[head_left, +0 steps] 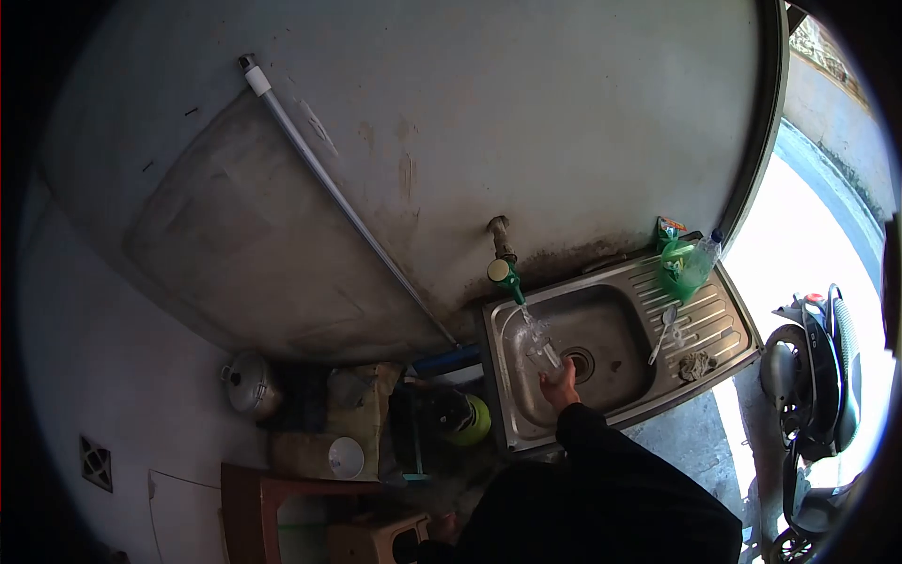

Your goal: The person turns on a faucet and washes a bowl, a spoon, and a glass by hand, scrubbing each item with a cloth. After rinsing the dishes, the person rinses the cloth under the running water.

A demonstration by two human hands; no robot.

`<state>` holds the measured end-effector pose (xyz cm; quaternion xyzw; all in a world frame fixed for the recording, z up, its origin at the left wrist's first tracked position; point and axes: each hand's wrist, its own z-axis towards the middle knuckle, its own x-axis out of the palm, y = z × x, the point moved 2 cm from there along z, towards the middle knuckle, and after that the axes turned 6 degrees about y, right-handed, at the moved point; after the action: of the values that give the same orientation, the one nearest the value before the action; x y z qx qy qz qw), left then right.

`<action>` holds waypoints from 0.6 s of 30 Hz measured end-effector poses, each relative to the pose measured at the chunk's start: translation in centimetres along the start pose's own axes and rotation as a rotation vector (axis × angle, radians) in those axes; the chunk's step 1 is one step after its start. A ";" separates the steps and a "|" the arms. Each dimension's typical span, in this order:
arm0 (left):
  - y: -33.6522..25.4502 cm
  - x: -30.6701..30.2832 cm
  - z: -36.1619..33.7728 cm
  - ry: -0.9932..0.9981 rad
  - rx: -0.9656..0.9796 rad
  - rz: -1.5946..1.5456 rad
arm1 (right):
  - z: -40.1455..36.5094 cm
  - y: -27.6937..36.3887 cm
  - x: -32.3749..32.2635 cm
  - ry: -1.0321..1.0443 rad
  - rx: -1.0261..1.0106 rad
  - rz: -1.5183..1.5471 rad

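Note:
My right hand [561,385], coming from a dark sleeve, is closed around a clear drinking glass [543,357] over the steel sink [613,310]. The glass is tilted under the green-handled tap [507,278], and running water splashes at its mouth. At the lower edge, beside my dark clothing, a small dim patch of skin shows; it may be my left hand, but its fingers cannot be made out.
On the ribbed drainboard [731,324] lie a spoon [663,335], a scrubber [697,366], a green plastic bag [687,270] and a clear bottle [715,243]. A pot [250,385] and white bowl [346,457] stand left. A pole [348,202] leans on the wall; a motorcycle [816,376] stands right.

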<state>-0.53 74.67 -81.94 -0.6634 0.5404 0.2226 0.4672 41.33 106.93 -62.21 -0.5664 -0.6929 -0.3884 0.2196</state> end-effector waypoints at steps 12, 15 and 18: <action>0.3 -1.9 2.0 0.070 -0.047 -0.045 | -0.8 1.9 8.6 0.273 0.195 0.089; -0.6 -3.5 0.7 0.052 -0.040 -0.071 | 0.4 1.8 6.5 0.196 0.145 0.027; -2.7 -3.9 1.6 0.034 -0.024 -0.095 | 1.6 1.0 3.0 0.052 0.135 0.005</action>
<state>1.07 77.96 -78.49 -0.6976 0.5133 0.1952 0.4601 41.75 110.07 -60.59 -0.5417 -0.7101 -0.3548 0.2764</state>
